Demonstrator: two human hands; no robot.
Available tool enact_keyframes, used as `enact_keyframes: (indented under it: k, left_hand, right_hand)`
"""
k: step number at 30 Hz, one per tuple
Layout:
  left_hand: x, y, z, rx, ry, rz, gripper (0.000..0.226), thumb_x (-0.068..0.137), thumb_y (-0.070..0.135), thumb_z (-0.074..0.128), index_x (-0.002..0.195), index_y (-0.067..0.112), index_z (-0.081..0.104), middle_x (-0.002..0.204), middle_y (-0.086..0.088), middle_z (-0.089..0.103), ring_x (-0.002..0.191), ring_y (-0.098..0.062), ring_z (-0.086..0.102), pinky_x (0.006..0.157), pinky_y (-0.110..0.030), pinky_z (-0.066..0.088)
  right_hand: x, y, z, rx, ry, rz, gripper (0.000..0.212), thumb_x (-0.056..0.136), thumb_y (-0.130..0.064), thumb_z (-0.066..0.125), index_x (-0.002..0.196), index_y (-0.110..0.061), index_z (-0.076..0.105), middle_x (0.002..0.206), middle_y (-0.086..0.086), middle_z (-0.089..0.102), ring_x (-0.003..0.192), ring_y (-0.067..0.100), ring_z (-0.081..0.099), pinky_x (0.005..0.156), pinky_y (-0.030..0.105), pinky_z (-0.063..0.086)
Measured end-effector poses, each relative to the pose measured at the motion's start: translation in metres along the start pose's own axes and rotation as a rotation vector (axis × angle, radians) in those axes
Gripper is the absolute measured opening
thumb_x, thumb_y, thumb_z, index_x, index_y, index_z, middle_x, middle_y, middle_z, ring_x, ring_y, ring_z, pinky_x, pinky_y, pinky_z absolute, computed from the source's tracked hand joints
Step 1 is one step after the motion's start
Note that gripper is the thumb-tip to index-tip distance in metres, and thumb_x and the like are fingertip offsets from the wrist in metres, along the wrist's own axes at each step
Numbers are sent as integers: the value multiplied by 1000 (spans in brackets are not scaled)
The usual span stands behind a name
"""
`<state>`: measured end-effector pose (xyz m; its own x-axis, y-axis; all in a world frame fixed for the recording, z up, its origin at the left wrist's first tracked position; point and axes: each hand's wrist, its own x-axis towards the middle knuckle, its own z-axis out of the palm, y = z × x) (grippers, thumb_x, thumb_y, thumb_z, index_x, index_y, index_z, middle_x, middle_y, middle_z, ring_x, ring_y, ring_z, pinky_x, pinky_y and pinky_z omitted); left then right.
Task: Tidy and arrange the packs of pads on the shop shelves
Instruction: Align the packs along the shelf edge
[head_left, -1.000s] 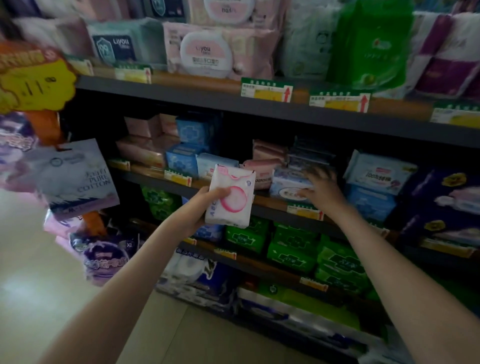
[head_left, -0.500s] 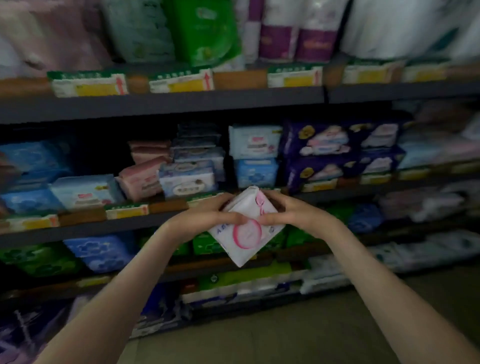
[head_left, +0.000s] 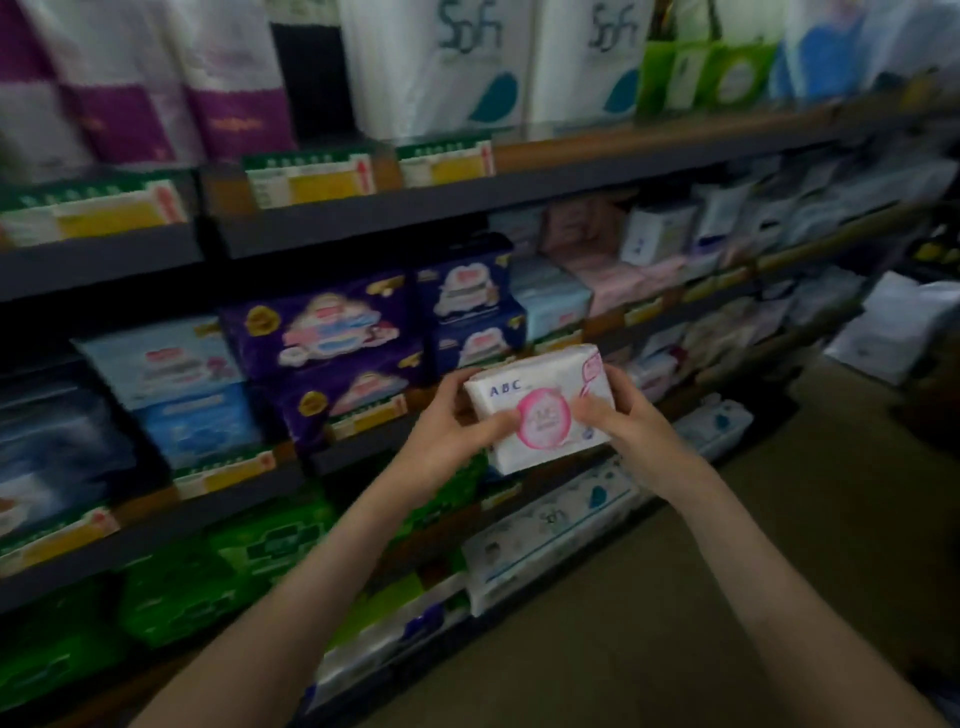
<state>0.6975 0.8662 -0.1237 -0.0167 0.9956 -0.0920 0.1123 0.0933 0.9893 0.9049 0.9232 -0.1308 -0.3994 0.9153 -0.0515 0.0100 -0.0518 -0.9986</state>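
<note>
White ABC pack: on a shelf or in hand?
In hand, not shelved. The left hand and the right hand grip the white ABC pack at its two ends, in front of the shelves.

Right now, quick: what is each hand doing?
Left hand: grips the left end of the white ABC pack, thumb on its front.
Right hand: grips the right end of the same pack.

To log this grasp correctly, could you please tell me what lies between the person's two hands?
In the head view, the white ABC pack lies between the left hand and the right hand; both grip it by its sides.
</note>
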Motion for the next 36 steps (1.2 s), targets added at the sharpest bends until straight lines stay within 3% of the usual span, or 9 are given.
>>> enact_keyframes:
  k: [5, 8, 12, 16, 21, 25, 29, 32, 36]
  left_hand:
    - [63, 19, 73, 96, 160, 69, 71, 79, 36, 75, 136, 23, 34, 118, 7, 52, 103, -12, 57, 81, -26, 52]
    - [98, 26, 90, 166, 141, 82, 63, 79, 40, 73, 129, 26, 37, 110, 10, 54, 91, -5, 57, 73, -19, 50]
    - [151, 31, 107, 274, 99, 45, 61, 78, 48, 70, 128, 25, 43, 115, 5, 57, 99, -12, 59, 82, -27, 52]
    - [199, 42, 132, 333, 7, 46, 41, 84, 49, 64, 115, 31, 45, 113, 7, 55, 101, -11, 56, 84, -25, 44]
    - [243, 62, 156, 367, 19, 145, 47, 96, 47, 43, 136, 23, 43, 120, 1, 55, 101, -13, 53, 74, -21, 43]
    - [272, 62, 183, 721, 292, 567, 40, 93, 32, 50, 126, 10, 51, 120, -11, 56, 103, -26, 54, 85, -33, 46]
    - [312, 55, 212, 1140, 522, 880, 46, 81, 18, 61, 124, 5, 50, 127, -17, 53, 109, -32, 47, 86, -44, 44]
    - [337, 52, 232, 1387, 689, 848, 66, 73, 14, 71, 133, 8, 45, 136, -20, 46, 122, -33, 37, 97, -46, 30]
    - [370, 47, 250, 1654, 831, 629, 88, 67, 28, 78, 142, 15, 34, 144, -18, 38, 130, -34, 32, 102, -54, 30]
  right_hand:
    - [19, -11, -67, -262, 207, -197, 80, 78, -34, 71, 142, -36, 23, 125, -24, 42, 109, -14, 49, 85, 11, 46]
    - [43, -16, -95, -685, 222, -388, 95, 74, -39, 79, 146, -41, 16, 148, -4, 23, 137, 8, 20, 107, 27, 23]
    - [75, -15, -124, -1368, 40, -450, 115, 61, -70, 67, 147, -41, -3, 152, -13, 4, 140, 7, -6, 110, 30, -11]
    - [103, -16, -155, -1298, 114, -454, 103, 70, -48, 76, 149, -22, 15, 142, -3, 30, 132, 14, 21, 107, 22, 8]
    - [135, -25, -210, -1078, 251, -432, 97, 64, -44, 83, 141, -14, 31, 128, 1, 39, 119, 12, 31, 100, 33, 35]
    - [150, -27, -262, -1008, 382, -519, 91, 61, -32, 86, 135, -9, 38, 116, -4, 35, 108, 0, 26, 92, 30, 33]
    - [175, -14, -323, -1019, 483, -532, 94, 62, -34, 85, 137, -12, 33, 128, 11, 40, 121, 24, 33, 97, 41, 38]
    - [191, -4, -370, -981, 525, -585, 92, 62, -32, 83, 136, -14, 31, 128, 9, 37, 122, 31, 34, 95, 58, 42]
    - [209, 0, -436, -1004, 526, -664, 90, 62, -27, 86, 133, -12, 33, 124, 11, 38, 118, 30, 34, 92, 61, 42]
